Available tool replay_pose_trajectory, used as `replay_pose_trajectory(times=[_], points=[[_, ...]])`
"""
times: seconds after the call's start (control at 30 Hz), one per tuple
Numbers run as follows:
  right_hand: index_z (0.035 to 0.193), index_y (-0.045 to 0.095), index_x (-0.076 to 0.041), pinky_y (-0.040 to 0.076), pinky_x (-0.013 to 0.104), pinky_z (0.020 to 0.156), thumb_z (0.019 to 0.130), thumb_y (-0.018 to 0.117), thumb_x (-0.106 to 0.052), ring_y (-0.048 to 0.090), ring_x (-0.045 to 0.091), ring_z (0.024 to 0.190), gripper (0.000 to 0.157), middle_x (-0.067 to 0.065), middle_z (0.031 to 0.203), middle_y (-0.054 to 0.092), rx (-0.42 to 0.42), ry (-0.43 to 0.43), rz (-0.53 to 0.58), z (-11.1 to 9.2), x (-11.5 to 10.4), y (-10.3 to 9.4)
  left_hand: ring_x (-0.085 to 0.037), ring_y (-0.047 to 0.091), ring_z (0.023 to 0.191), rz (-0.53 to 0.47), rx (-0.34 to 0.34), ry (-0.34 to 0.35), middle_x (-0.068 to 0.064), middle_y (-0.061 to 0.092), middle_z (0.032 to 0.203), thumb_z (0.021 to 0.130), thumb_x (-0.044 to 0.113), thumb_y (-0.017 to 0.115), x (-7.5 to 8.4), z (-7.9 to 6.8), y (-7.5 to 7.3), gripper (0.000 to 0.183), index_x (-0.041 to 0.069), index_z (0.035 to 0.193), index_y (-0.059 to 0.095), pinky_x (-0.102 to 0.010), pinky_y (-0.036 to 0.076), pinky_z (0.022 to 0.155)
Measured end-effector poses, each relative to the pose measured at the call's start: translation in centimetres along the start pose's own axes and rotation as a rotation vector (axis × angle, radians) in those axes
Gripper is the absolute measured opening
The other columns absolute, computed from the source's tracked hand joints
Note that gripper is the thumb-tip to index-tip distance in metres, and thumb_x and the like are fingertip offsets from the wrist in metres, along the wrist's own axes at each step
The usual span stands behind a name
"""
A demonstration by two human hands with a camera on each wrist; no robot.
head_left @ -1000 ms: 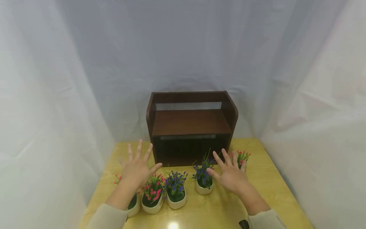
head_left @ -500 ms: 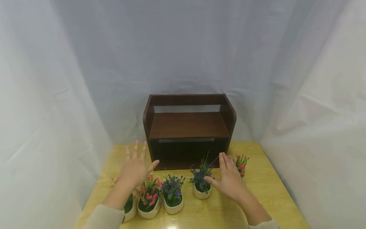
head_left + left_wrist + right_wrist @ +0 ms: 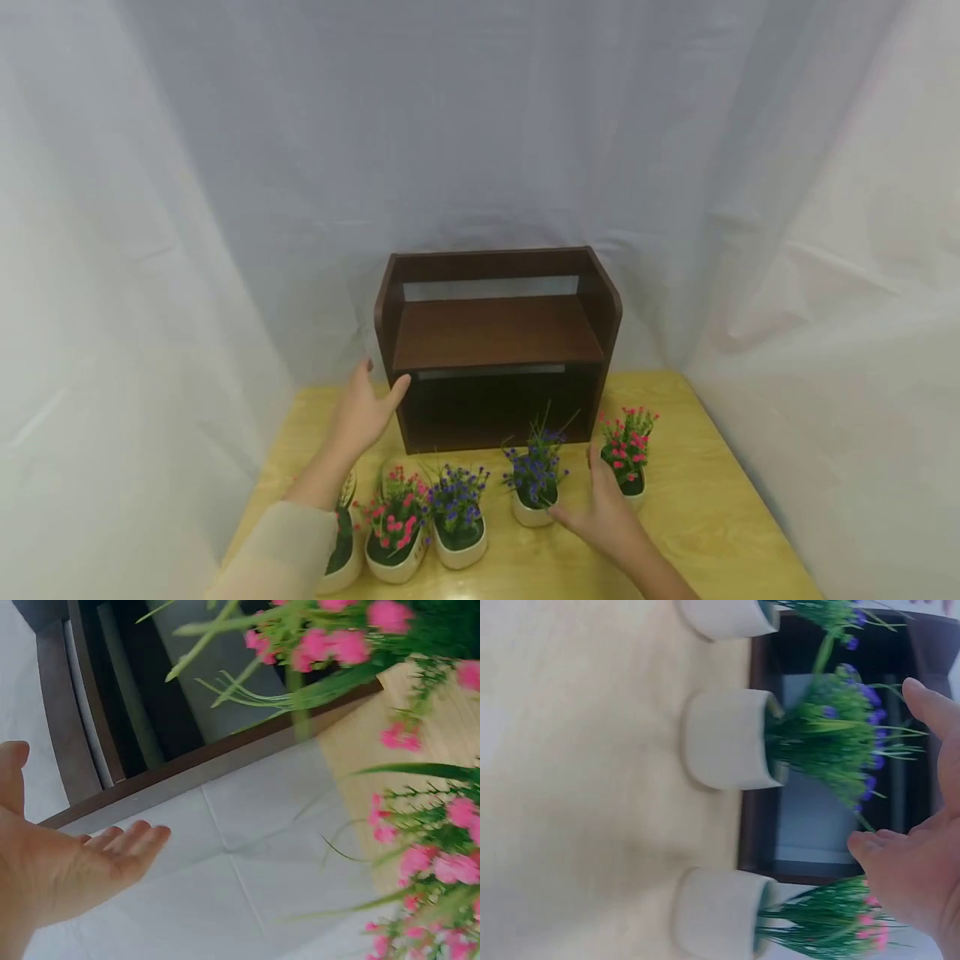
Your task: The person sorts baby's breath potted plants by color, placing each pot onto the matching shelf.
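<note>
My right hand hangs beside a potted artificial plant with purple flowers in a white pot. In the right wrist view its thumb and fingers spread around the purple tops, with nothing held. Behind that hand stands a pink-flowered potted plant. My left hand is raised at the left side of a dark brown two-tier shelf, fingers straight and holding nothing. Below it sit a pink-flowered plant, a second purple one, and another potted plant partly hidden by the sleeve.
The light wooden table carries the pots along its near half. The shelf stands at its back edge, with an upper board and a dark lower compartment. White sheeting encloses both sides and the back.
My right hand has lowered and turned sideways toward the purple plant, uncovering the right pink one. The left hand has turned its spread fingers edge-on. The pots and shelf stay put.
</note>
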State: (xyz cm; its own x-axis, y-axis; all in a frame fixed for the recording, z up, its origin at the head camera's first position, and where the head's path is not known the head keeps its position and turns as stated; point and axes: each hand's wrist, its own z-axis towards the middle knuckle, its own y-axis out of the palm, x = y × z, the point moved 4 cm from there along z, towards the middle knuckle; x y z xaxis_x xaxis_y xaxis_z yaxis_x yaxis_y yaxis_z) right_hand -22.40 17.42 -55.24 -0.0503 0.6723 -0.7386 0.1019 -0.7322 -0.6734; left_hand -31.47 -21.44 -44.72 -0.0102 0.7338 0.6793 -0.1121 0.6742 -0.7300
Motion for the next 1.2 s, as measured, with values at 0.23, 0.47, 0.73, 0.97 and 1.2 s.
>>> replay_pose_trajectory(times=[0.23,0.47,0.73,0.97,1.2], points=[[0.169,0.011,0.009,0.042,0.074,0.120,0.084,0.091,-0.052,0.037,0.061,0.155,0.131,0.037,0.173,0.026,-0.018,0.001,0.028,0.9,2.8,3.2,-0.054,0.043,0.154,-0.167,0.059,0.104,-0.027,0.019,0.179,0.109,0.042,0.065,0.6,3.5,-0.2,0.100,0.008,0.174,-0.003,-0.067,0.045,0.123],[0.167,0.014,0.012,0.036,0.074,0.124,0.086,0.093,-0.033,0.032,0.062,0.156,0.123,0.041,0.171,0.025,0.005,-0.042,0.130,2.1,4.4,6.6,-0.051,0.033,0.160,-0.273,0.033,0.061,-0.030,0.025,0.176,0.107,0.038,0.071,0.1,5.8,-0.5,0.094,0.003,0.172,0.012,-0.064,0.036,0.131],[0.161,0.030,0.011,0.045,0.071,0.120,0.088,0.091,-0.025,0.053,0.055,0.142,0.103,0.035,0.153,0.048,0.040,-0.049,0.251,2.8,5.3,9.1,-0.050,0.040,0.157,-0.204,0.048,0.010,-0.030,0.033,0.173,0.103,0.035,0.077,-1.2,6.9,-0.3,0.097,0.000,0.171,0.017,-0.061,0.041,0.129],[0.163,0.035,0.003,0.049,0.070,0.118,0.089,0.090,-0.036,0.056,0.049,0.140,0.100,0.024,0.151,0.048,0.092,0.018,0.242,3.0,6.6,10.3,-0.051,0.058,0.143,-0.183,0.063,-0.016,-0.032,0.051,0.161,0.105,0.032,0.073,-1.4,7.0,0.8,0.075,-0.002,0.163,0.039,-0.059,0.054,0.117],[0.161,0.041,0.003,0.043,0.074,0.121,0.089,0.090,-0.038,0.046,0.058,0.148,0.097,0.030,0.164,0.036,0.118,0.021,0.232,2.8,7.0,10.4,-0.049,0.061,0.139,-0.220,0.063,-0.043,-0.031,0.057,0.155,0.107,0.032,0.070,-1.1,6.8,1.6,0.067,-0.001,0.160,0.045,-0.059,0.054,0.117]])
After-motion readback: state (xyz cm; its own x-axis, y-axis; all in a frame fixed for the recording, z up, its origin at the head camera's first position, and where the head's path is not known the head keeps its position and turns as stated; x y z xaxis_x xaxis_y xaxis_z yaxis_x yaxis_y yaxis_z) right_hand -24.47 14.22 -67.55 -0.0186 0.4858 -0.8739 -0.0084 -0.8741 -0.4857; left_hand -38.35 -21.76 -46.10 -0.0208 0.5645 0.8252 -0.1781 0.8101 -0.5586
